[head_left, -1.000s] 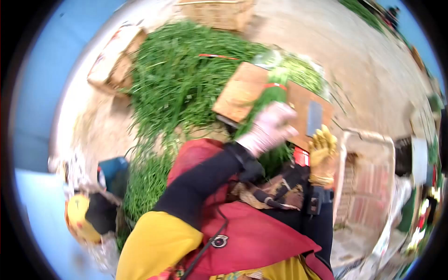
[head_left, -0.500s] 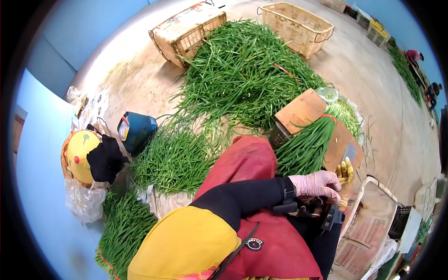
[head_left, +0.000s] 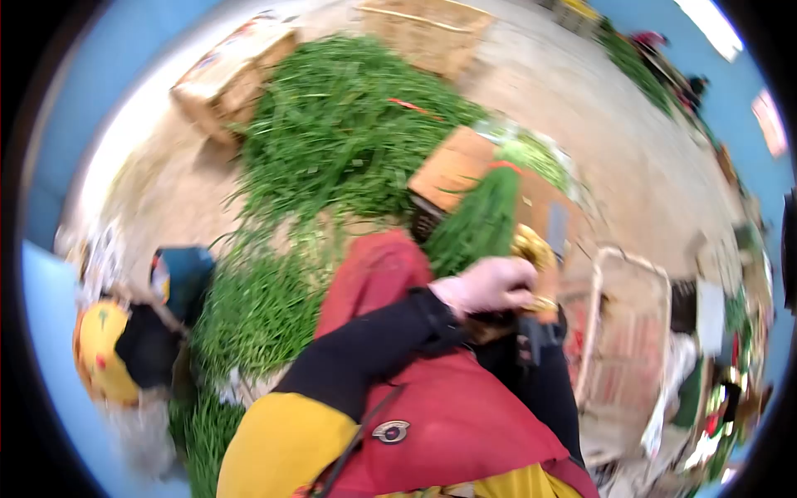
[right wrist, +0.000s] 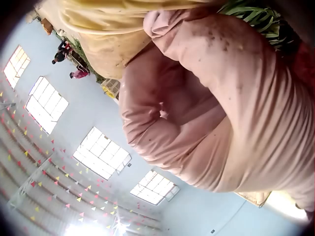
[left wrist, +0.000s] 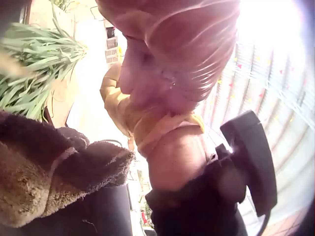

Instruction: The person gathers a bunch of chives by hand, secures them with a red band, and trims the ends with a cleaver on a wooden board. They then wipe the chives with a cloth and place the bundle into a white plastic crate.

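In the head view my left hand (head_left: 490, 286), in a pink glove, meets my right hand (head_left: 533, 249) in front of my lap. Its curled fingers pinch the yellow glove (left wrist: 142, 118) on my right hand near the cuff, as the left wrist view shows. The right fingers are loosely bent and hold nothing. Just past both hands lies a bunch of garlic chives (head_left: 477, 220) tied with a red band (head_left: 503, 166). It rests on wooden boards (head_left: 455, 170). A grey flat rectangular piece (head_left: 558, 226) lies there too.
Loose chives (head_left: 349, 133) form a big heap ahead, with more (head_left: 266, 315) at my left. Behind the heap stand plastic crates (head_left: 427, 33). A long pale crate (head_left: 627, 332) is at my right. Brown cloth (left wrist: 59, 167) is close by in the left wrist view.
The left hand has swung from over the chives to the right hand and stays at its glove. The right fingers, spread and upright before, are now bent. The head view has shifted.
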Action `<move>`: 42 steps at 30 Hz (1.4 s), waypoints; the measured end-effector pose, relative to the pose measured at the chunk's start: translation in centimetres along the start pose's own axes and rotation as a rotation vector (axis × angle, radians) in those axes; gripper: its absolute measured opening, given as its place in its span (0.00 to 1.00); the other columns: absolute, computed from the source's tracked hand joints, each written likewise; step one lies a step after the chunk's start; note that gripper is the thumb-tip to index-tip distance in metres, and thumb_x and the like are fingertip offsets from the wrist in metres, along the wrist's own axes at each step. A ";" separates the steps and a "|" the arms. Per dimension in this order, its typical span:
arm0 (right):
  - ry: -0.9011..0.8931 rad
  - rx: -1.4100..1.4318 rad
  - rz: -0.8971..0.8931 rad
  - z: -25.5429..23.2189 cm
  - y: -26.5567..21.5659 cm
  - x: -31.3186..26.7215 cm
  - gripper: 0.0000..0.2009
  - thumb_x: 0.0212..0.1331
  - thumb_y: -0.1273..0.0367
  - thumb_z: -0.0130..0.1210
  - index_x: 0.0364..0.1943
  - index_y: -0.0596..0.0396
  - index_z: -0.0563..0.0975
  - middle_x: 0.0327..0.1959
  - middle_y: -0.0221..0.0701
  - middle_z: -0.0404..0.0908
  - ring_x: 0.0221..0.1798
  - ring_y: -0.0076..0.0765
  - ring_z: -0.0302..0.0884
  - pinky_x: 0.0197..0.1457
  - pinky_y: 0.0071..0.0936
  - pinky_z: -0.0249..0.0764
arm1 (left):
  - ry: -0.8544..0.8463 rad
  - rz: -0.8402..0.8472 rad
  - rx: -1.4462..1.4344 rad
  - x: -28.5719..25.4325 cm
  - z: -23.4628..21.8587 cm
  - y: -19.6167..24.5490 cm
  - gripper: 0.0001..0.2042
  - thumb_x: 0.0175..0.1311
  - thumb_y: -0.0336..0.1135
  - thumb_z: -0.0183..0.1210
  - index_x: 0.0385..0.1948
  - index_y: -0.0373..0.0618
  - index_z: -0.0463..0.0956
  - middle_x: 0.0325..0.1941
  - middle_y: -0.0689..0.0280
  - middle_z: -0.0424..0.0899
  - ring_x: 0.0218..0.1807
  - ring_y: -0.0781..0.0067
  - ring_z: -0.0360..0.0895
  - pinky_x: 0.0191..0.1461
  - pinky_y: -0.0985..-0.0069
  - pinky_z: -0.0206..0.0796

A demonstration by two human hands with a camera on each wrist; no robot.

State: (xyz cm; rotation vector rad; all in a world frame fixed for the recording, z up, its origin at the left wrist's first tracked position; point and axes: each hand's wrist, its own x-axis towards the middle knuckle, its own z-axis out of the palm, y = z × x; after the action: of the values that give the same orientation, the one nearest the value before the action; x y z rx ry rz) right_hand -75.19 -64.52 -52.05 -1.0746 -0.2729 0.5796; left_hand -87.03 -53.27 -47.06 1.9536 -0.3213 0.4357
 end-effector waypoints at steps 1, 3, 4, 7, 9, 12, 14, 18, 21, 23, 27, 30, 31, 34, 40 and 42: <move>-0.039 -0.034 -0.026 -0.6 0.6 0.1 0.21 0.67 0.59 0.54 0.56 0.61 0.75 0.41 0.34 0.83 0.39 0.30 0.79 0.44 0.26 0.77 | -0.028 -0.088 -0.045 -0.1 -0.1 0.1 0.15 0.55 0.32 0.67 0.42 0.41 0.75 0.34 0.60 0.81 0.37 0.65 0.80 0.42 0.70 0.73; 0.133 0.054 -0.008 2.3 -1.1 -2.0 0.19 0.68 0.59 0.52 0.53 0.59 0.77 0.41 0.35 0.83 0.39 0.30 0.79 0.44 0.27 0.77 | -0.080 -0.149 -0.171 -0.4 -0.1 0.6 0.21 0.53 0.30 0.71 0.47 0.38 0.72 0.38 0.62 0.81 0.41 0.72 0.80 0.47 0.72 0.74; 0.167 0.049 0.007 2.2 -0.9 -2.0 0.17 0.68 0.60 0.51 0.51 0.58 0.78 0.39 0.35 0.83 0.38 0.30 0.79 0.43 0.27 0.77 | -0.097 -0.216 -0.327 -0.4 0.2 0.9 0.21 0.54 0.30 0.70 0.48 0.38 0.71 0.39 0.63 0.81 0.40 0.73 0.79 0.47 0.73 0.74; 0.213 0.096 0.069 1.5 -1.2 -0.5 0.14 0.69 0.64 0.48 0.48 0.57 0.80 0.35 0.33 0.84 0.34 0.29 0.79 0.40 0.26 0.77 | 0.007 -0.127 -0.097 -0.3 1.3 0.3 0.15 0.52 0.28 0.70 0.40 0.40 0.76 0.36 0.62 0.80 0.38 0.71 0.80 0.45 0.74 0.73; 0.226 0.118 0.068 1.4 -1.4 -0.8 0.13 0.69 0.65 0.48 0.47 0.56 0.81 0.33 0.32 0.84 0.31 0.27 0.79 0.35 0.23 0.75 | 0.071 0.073 -0.033 -0.1 2.1 -0.2 0.10 0.51 0.26 0.69 0.35 0.42 0.78 0.34 0.62 0.80 0.36 0.67 0.80 0.41 0.75 0.73; 0.234 0.132 0.063 1.1 -1.4 -1.3 0.13 0.67 0.66 0.50 0.46 0.56 0.81 0.33 0.32 0.84 0.30 0.27 0.79 0.34 0.23 0.75 | 0.148 0.180 0.128 -0.3 2.6 0.8 0.08 0.52 0.26 0.67 0.32 0.44 0.78 0.32 0.61 0.81 0.31 0.62 0.80 0.36 0.73 0.74; 0.185 0.218 0.055 0.5 -1.3 -0.8 0.11 0.65 0.66 0.52 0.44 0.56 0.81 0.32 0.32 0.84 0.29 0.26 0.78 0.33 0.23 0.75 | 0.137 0.142 0.196 -0.4 2.8 0.8 0.07 0.53 0.27 0.67 0.32 0.44 0.78 0.31 0.61 0.81 0.31 0.62 0.80 0.35 0.73 0.73; 0.094 -0.118 -0.249 -0.4 1.5 1.3 0.10 0.63 0.67 0.51 0.38 0.56 0.81 0.24 0.26 0.80 0.25 0.20 0.73 0.30 0.19 0.71 | 0.202 -0.053 0.229 0.0 3.0 0.5 0.05 0.56 0.31 0.64 0.32 0.43 0.79 0.29 0.59 0.81 0.29 0.61 0.80 0.33 0.70 0.72; 0.151 0.010 -0.248 1.3 0.2 0.3 0.10 0.67 0.67 0.49 0.38 0.55 0.81 0.27 0.25 0.81 0.25 0.18 0.72 0.29 0.19 0.69 | 0.279 -0.236 -0.018 0.0 4.2 -0.8 0.03 0.61 0.26 0.59 0.35 0.39 0.77 0.26 0.64 0.80 0.27 0.77 0.78 0.31 0.76 0.71; 0.225 0.202 -0.134 1.1 0.6 0.4 0.12 0.68 0.67 0.47 0.44 0.57 0.80 0.30 0.29 0.83 0.28 0.21 0.77 0.33 0.18 0.73 | 0.173 -0.382 -0.240 0.4 3.9 -0.2 0.04 0.64 0.25 0.58 0.38 0.38 0.76 0.27 0.69 0.78 0.30 0.82 0.76 0.33 0.79 0.69; 0.357 0.201 -0.132 0.4 -2.0 -0.3 0.11 0.70 0.69 0.47 0.46 0.57 0.80 0.33 0.29 0.84 0.32 0.20 0.78 0.36 0.18 0.74 | 0.074 -0.509 -0.520 0.7 4.4 2.7 0.08 0.59 0.26 0.63 0.37 0.42 0.74 0.31 0.72 0.76 0.32 0.84 0.71 0.41 0.84 0.65; 0.245 0.196 -0.159 0.1 -1.1 -0.4 0.12 0.70 0.68 0.47 0.46 0.59 0.79 0.32 0.30 0.82 0.30 0.21 0.76 0.36 0.18 0.74 | 0.021 -0.430 -0.594 1.0 4.3 2.0 0.10 0.54 0.25 0.67 0.34 0.45 0.73 0.30 0.73 0.77 0.31 0.85 0.71 0.38 0.85 0.65; 0.264 0.261 -0.126 0.5 -1.5 -0.9 0.09 0.68 0.69 0.48 0.42 0.58 0.80 0.29 0.29 0.81 0.27 0.22 0.74 0.34 0.19 0.72 | -0.010 -0.447 -0.630 1.0 4.0 1.8 0.10 0.53 0.25 0.67 0.31 0.45 0.73 0.29 0.73 0.77 0.30 0.86 0.72 0.36 0.85 0.65; 0.285 0.267 -0.006 1.1 -2.3 -2.5 0.10 0.67 0.69 0.48 0.42 0.58 0.80 0.29 0.30 0.81 0.27 0.23 0.75 0.33 0.19 0.73 | -0.059 -0.428 -0.576 0.6 3.5 0.6 0.09 0.54 0.25 0.66 0.27 0.45 0.72 0.24 0.72 0.77 0.25 0.84 0.72 0.31 0.85 0.65; 0.230 0.191 -0.045 0.2 -1.1 -2.8 0.12 0.67 0.69 0.47 0.44 0.59 0.80 0.32 0.30 0.82 0.31 0.23 0.76 0.36 0.20 0.74 | -0.050 -0.201 -0.272 0.7 4.1 0.7 0.07 0.57 0.22 0.61 0.25 0.42 0.70 0.23 0.68 0.77 0.25 0.77 0.74 0.31 0.78 0.68; 0.331 0.231 -0.020 0.0 -0.8 -2.8 0.11 0.66 0.72 0.47 0.43 0.61 0.80 0.33 0.31 0.82 0.31 0.24 0.77 0.36 0.21 0.74 | -0.059 0.014 -0.004 1.4 4.1 0.3 0.08 0.55 0.22 0.62 0.26 0.42 0.70 0.23 0.67 0.75 0.25 0.73 0.74 0.31 0.76 0.68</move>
State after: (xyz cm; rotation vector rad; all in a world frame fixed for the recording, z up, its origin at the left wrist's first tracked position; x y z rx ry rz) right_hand -77.27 -66.42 -51.13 -0.9247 0.0714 0.3961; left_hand -85.28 -57.20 -47.74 1.9645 -0.3733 0.3864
